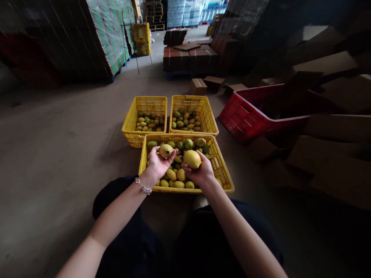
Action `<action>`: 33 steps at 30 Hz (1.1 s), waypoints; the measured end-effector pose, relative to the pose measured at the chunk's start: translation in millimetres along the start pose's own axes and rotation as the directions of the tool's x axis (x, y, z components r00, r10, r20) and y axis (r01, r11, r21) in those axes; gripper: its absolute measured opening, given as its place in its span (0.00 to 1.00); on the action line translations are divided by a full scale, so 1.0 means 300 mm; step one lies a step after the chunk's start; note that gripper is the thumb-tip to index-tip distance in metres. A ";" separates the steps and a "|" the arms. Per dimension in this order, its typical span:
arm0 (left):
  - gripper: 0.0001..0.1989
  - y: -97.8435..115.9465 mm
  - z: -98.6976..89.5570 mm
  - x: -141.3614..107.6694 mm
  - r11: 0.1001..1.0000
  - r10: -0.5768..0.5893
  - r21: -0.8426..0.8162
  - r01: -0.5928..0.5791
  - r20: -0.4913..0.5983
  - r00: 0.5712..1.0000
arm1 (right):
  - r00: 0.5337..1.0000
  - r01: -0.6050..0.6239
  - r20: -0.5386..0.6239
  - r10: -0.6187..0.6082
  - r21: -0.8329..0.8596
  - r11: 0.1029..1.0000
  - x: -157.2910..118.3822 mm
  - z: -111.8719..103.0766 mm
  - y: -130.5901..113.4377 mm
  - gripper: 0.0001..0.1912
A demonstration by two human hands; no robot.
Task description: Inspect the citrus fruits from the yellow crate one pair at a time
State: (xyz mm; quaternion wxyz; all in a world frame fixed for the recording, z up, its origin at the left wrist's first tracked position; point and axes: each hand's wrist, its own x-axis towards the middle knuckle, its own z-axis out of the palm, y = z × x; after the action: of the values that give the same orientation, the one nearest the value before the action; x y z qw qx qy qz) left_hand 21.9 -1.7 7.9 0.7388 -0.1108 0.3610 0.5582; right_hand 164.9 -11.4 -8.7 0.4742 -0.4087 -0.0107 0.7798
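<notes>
My left hand [159, 164], with a bracelet at the wrist, has its fingers curled round a yellow-green lemon [166, 151] whose dark end spot faces up. Beside it, my right hand [201, 170] grips a larger, yellower lemon [191, 159]. Both hands are above the near yellow crate [223, 170], which holds many green and yellow lemons [179, 184]. Behind it stand two more yellow crates, the left one [127, 125] and the right one [210, 116], each with similar fruit at the bottom. My forearms hide part of the near crate.
A red crate [246, 116] stands to the right, with a heap of cardboard boxes [327, 143] beside it. Small cartons [198, 85] lie on the concrete floor [66, 127] ahead. Wrapped pallet stacks [108, 34] rise at the back left, flattened cardboard bundles [189, 60] at the back centre.
</notes>
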 end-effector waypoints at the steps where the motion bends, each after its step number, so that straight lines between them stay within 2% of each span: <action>1: 0.12 -0.002 0.000 0.001 1.000 -0.001 0.004 0.001 0.005 1.000 | 0.999 0.004 -0.038 -0.003 0.005 1.000 0.000 0.002 0.000 0.16; 4: 0.12 -0.009 -0.001 0.004 1.000 -0.017 0.026 0.016 0.006 1.000 | 0.992 0.010 -0.129 -0.009 0.004 1.000 -0.001 0.008 -0.004 0.17; 6: 0.12 -0.014 -0.002 0.007 0.999 -0.017 0.036 0.017 -0.002 1.000 | 0.989 0.007 -0.150 -0.006 0.005 1.000 -0.005 0.012 -0.007 0.17; 12: 0.11 -0.021 0.001 0.008 0.999 -0.011 0.038 0.010 0.001 1.000 | 0.990 -0.002 -0.144 0.006 0.028 1.000 -0.021 0.019 -0.014 0.16; 15: 0.11 -0.025 0.003 0.002 0.995 -0.011 0.095 0.008 0.030 0.999 | 0.991 0.078 -0.111 -0.073 0.038 0.996 -0.016 0.019 -0.015 0.10; 17: 0.07 -0.032 0.003 -0.005 0.974 0.078 0.206 -0.090 0.069 0.995 | 0.979 0.179 -0.097 -0.177 0.008 0.984 -0.007 0.016 -0.013 0.06; 18: 0.05 -0.037 0.003 -0.009 0.945 0.167 0.265 -0.190 0.104 0.980 | 0.966 0.242 -0.092 -0.243 -0.027 0.970 -0.002 0.015 -0.011 0.04; 19: 0.09 -0.041 0.003 -0.015 0.897 0.276 0.314 -0.312 0.155 0.948 | 0.944 0.313 -0.082 -0.319 -0.075 0.947 0.002 0.013 -0.009 0.01; 21: 0.19 -0.046 0.007 -0.032 0.751 0.474 0.362 -0.552 0.286 0.833 | 0.869 0.478 -0.039 -0.494 -0.191 0.857 0.003 0.008 -0.003 0.07; 23: 0.24 -0.047 0.014 -0.054 0.629 0.559 0.371 -0.683 0.394 0.730 | 0.749 0.636 0.030 -0.662 -0.313 0.706 -0.006 0.005 0.005 0.18; 24: 0.25 -0.046 0.019 -0.067 0.604 0.569 0.372 -0.705 0.419 0.708 | 0.685 0.694 0.071 -0.725 -0.365 0.620 -0.013 0.004 0.009 0.23; 26: 0.23 -0.043 0.030 -0.092 0.602 0.569 0.373 -0.707 0.421 0.706 | 0.584 0.762 0.151 -0.798 -0.442 0.474 -0.030 0.003 0.018 0.29; 27: 0.22 -0.042 0.034 -0.104 0.604 0.565 0.372 -0.705 0.424 0.708 | 0.555 0.777 0.180 -0.812 -0.462 0.428 -0.038 0.003 0.022 0.31; 29: 0.21 -0.043 0.041 -0.123 0.594 0.547 0.372 -0.713 0.463 0.697 | 0.532 0.786 0.212 -0.820 -0.485 0.385 -0.048 0.003 0.031 0.31; 31: 0.20 -0.046 0.044 -0.135 0.588 0.522 0.370 -0.719 0.506 0.687 | 0.533 0.778 0.234 -0.813 -0.513 0.362 -0.052 0.001 0.037 0.30; 33: 0.17 -0.051 0.043 -0.137 0.608 0.514 0.366 -0.704 0.494 0.701 | 0.515 0.779 0.272 -0.813 -0.545 0.312 -0.051 -0.003 0.041 0.27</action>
State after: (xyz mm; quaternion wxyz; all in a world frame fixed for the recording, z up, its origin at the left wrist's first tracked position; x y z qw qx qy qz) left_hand 36.1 -30.3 40.4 0.5497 0.3274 0.3828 0.6664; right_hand 159.8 -29.8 -4.7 0.6364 -0.4982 -0.4466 0.3837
